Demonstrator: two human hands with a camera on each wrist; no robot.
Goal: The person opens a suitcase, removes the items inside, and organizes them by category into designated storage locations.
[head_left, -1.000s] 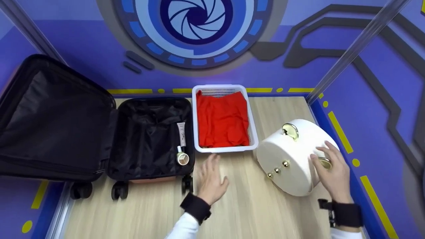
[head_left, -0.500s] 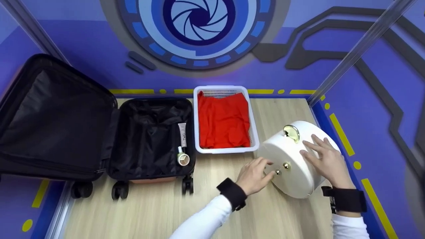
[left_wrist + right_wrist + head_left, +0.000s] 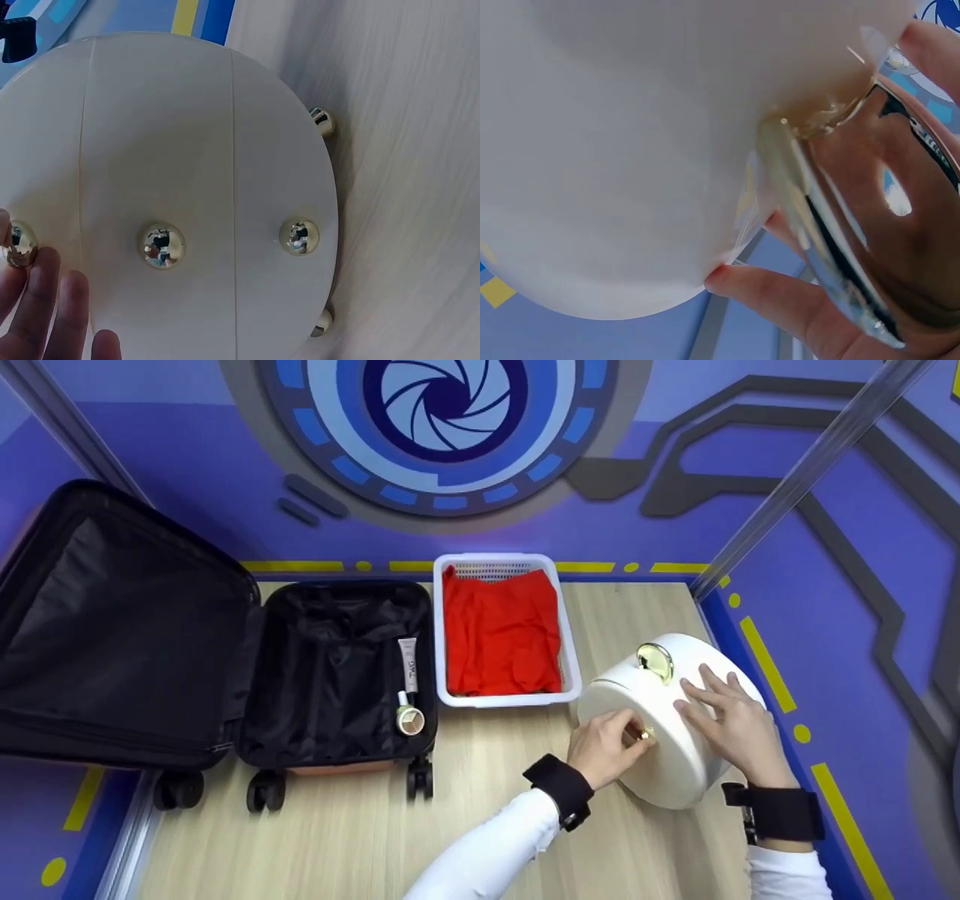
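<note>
My left hand point(image 3: 604, 746), loose-fingered before the white box point(image 3: 667, 780) moments ago, now pinches a gold knob point(image 3: 20, 246); my right hand point(image 3: 739, 727) still rests spread on its curved side, right of the basket point(image 3: 510, 701).

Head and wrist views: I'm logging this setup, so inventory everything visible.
suitcase: 1, black inside, open, left
tube: 1, pale, in suitcase
compact: 1, tan, near tube
small item: 1, white, by compact, maybe attached
basket: 1, white, beside suitcase
cloth: 1 visible, red, in basket
drum-shaped box: 1, white, right
knobs: 3, gold, box's flat face
ball feet: 2 visible, gold, box's edge
handles: likely 2, gold, box's side
table: 1, pale wood, underneath
walls: 3, blue, around table
posts: 2, grey, wall corners
sleeves: 2, white, forearms
wristbands: 2, black, wrists
left hand: 1, pinching knob
right hand: 1, touching box
</note>
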